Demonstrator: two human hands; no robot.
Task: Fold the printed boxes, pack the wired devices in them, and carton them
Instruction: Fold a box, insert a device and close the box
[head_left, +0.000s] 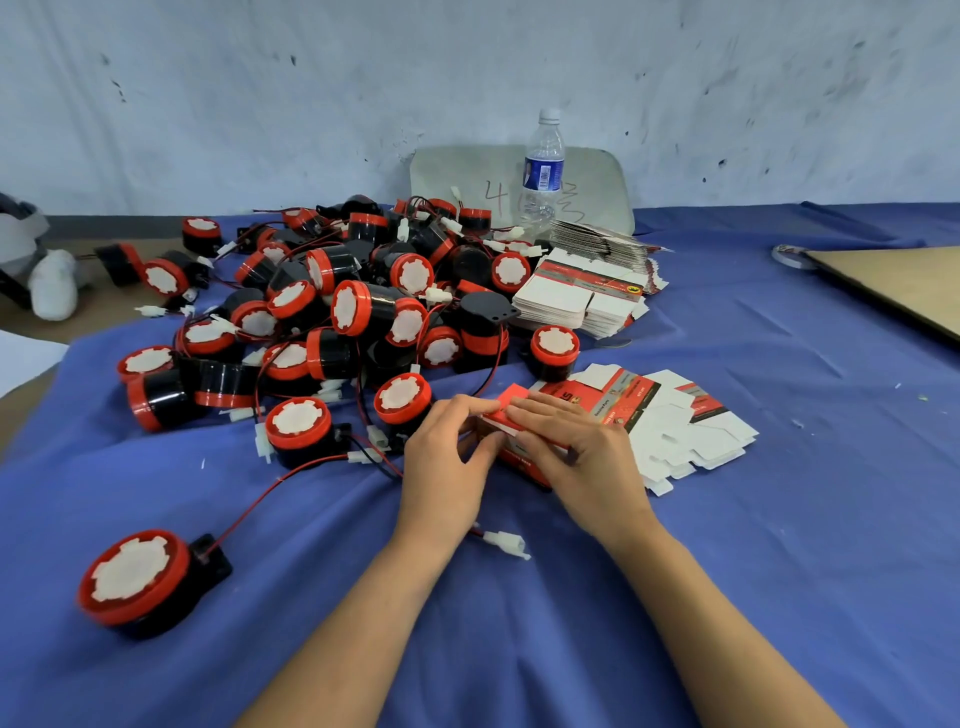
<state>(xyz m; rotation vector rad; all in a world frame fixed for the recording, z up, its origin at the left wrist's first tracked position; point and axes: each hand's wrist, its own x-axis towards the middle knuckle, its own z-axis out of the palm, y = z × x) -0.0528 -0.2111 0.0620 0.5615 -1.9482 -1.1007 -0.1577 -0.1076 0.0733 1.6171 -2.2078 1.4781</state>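
At the middle of a blue cloth (753, 571) spread over a worktable, a person folds a red printed box (521, 460). The left hand (447, 457) grips the box's left end, fingers curled over the top edge and thumb against its side. The right hand (574, 447) lies flat on top, straight fingers pressing down the red flap. Flat box blanks (680, 421) lie fanned just right of the box, and a neater stack of blanks (571, 299) sits farther back. A heap of red-and-black wired devices (337, 312) fills the left of the cloth, with one lone device (137, 577) nearest the camera. Behind stands a clear water bottle (543, 171); a brown cardboard sheet (893, 286) lies at far right.
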